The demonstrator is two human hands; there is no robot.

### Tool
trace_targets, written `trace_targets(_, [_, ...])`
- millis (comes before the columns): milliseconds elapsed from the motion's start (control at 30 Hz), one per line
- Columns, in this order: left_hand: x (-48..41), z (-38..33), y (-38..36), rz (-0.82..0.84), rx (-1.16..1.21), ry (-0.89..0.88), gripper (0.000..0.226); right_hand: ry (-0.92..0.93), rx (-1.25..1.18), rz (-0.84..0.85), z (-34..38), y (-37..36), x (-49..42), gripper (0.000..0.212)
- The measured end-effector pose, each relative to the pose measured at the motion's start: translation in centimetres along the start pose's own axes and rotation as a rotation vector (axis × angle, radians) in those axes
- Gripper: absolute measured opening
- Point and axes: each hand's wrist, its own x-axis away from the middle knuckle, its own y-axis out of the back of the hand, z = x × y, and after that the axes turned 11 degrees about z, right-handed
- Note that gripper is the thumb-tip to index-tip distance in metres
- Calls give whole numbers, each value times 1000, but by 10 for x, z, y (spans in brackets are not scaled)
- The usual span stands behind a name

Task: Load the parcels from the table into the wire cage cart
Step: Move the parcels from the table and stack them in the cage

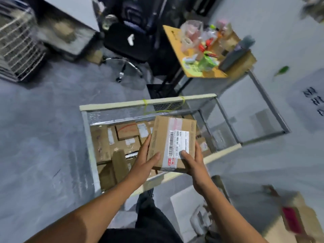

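Cardboard, brown and taped: one flat parcel (172, 142) held over the open top of the wire cage cart (85, 137), reaching forward past both hands. Left hand (146, 160) gripping the near-left edge, thumb lying on the top face, fingers along the side. Right hand (194, 165) gripping the near-right corner, thumb pressed onto the white label, fingers out of sight underneath.

Probably light, judging by the easy hold at one end with no sag. Stiff enough to keep its shape, with firm edges good for gripping. Glossy tape strip down the middle likely slick, so better taken by the bare cardboard edges, as now. No handling marks readable.

Below the hands, more parcels (126, 134) lying close-packed in the cart bottom. Label print too blurred to read. Underside of the held parcel hidden, so thickness only partly judged. Right of the right hand and nearer the body, another box (294, 220), smeared by motion and cut off at the frame edge. Source bench not clearly made out.
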Motion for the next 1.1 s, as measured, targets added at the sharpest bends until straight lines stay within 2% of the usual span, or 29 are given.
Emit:
trace_targets(267, [-52,25,24,-353,-44,105,72,-138,-12,353,-25,13,-146,76])
trace_targets(333, [-63,36,24,-381,-116,145,74,-174,-1,418,-42,19,-186,76])
trace_targets(433, [-91,64,34,-468,-275,222,80,-259,46,497,-72,24,-233,97])
trace_targets(467, [-104,76,39,-481,-306,227,81,-259,61,499,-83,26,-249,100])
trace_targets(567, [-142,109,55,-476,-295,283,82,-277,35,509,-114,33,-290,85])
trace_targets(633, [-162,132,66,-510,-321,334,79,-282,34,499,-145,34,-314,84])
trace_targets(733, [-186,180,99,-569,-632,417,86,-283,30,486,-199,26,-341,72])
trace_targets(867, [-201,246,147,-596,-760,504,89,-273,51,499,-276,13,-366,61])
trace_targets(967, [-210,288,179,-518,-954,553,92,-276,83,456,-321,4,-385,59])
trace_targets(1100, [-215,324,204,-408,-1207,600,88,-265,102,447,-368,-9,-413,66])
